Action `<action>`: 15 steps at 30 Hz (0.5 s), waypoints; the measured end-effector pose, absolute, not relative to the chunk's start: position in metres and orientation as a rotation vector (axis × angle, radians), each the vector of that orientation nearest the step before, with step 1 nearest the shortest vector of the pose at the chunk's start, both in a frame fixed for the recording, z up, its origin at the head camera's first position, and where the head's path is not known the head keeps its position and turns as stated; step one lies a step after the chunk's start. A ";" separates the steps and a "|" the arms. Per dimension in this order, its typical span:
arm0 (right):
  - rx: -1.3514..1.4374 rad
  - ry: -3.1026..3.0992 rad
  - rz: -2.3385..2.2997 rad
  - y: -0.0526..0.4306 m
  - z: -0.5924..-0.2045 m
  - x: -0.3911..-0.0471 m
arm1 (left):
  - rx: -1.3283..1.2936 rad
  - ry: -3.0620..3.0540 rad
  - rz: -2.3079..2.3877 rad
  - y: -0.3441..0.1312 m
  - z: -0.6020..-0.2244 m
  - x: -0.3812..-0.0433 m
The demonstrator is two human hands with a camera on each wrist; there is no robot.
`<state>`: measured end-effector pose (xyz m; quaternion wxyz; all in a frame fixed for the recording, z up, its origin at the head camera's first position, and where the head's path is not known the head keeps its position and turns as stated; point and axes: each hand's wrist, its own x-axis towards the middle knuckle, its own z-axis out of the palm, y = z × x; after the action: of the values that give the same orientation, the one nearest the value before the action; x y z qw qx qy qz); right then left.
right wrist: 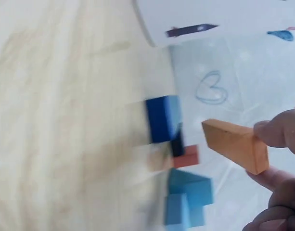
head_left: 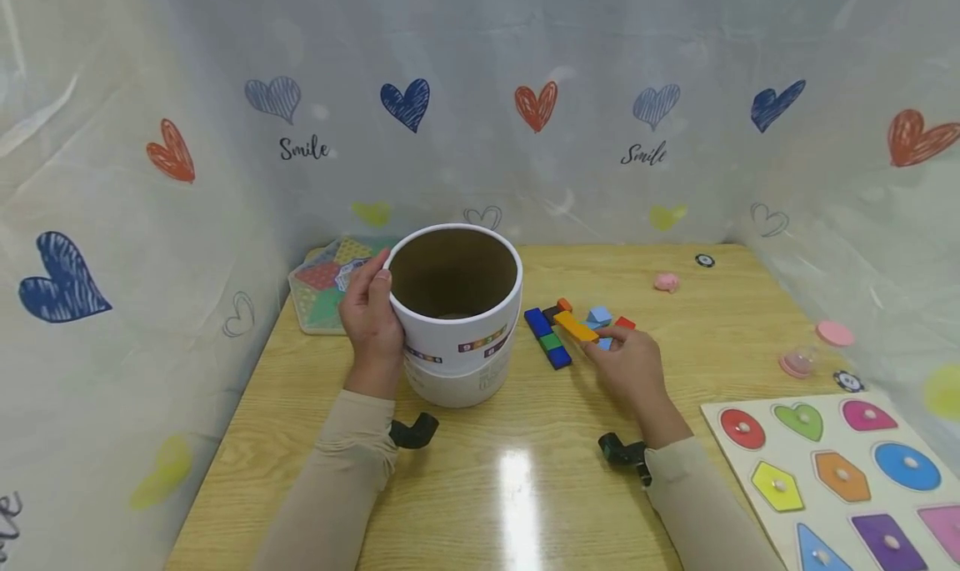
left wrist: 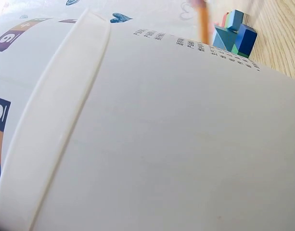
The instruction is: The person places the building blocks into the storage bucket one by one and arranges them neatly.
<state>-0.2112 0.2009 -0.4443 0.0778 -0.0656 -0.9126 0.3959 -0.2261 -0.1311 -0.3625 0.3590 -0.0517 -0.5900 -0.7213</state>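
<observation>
My left hand (head_left: 372, 321) grips the rim of a white bucket (head_left: 457, 358), which stands upright on the table with its open top showing. In the left wrist view the bucket's side (left wrist: 176, 134) fills most of the picture, and the left hand is hardly seen. My right hand (head_left: 628, 368) pinches a flat orange-yellow block (head_left: 576, 327) by one end. The right wrist view shows that block (right wrist: 236, 144) between thumb and finger, above other blocks. Near it lie a dark blue block (head_left: 537, 322), a green block (head_left: 551, 343), light blue blocks (head_left: 599, 314) and a red block (head_left: 625, 323).
A wooden shape puzzle board (head_left: 806, 438) lies at the front right. Behind it are a pink sand timer (head_left: 799, 361), a small pink pig (head_left: 666, 282) and round chips (head_left: 704, 261). A patterned plastic case (head_left: 318, 296) lies left of the bucket.
</observation>
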 end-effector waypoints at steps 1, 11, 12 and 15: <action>-0.177 -2.679 1.222 0.200 -0.440 -0.210 | -0.134 -1.519 -1.863 -0.131 -0.363 -0.226; 0.084 -2.160 1.621 0.163 -0.363 -0.191 | -0.127 -1.529 -1.945 -0.133 -0.363 -0.224; 0.130 -2.141 1.642 0.157 -0.358 -0.190 | -0.131 -1.527 -1.942 -0.133 -0.363 -0.224; 0.250 -2.121 1.682 0.139 -0.342 -0.183 | -0.142 -1.516 -1.933 -0.132 -0.363 -0.225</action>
<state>-0.1828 0.1390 -0.3420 0.2099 0.0900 -0.7629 0.6048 -0.2245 -0.1319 -0.3631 0.3338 -0.0545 -0.5806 -0.7406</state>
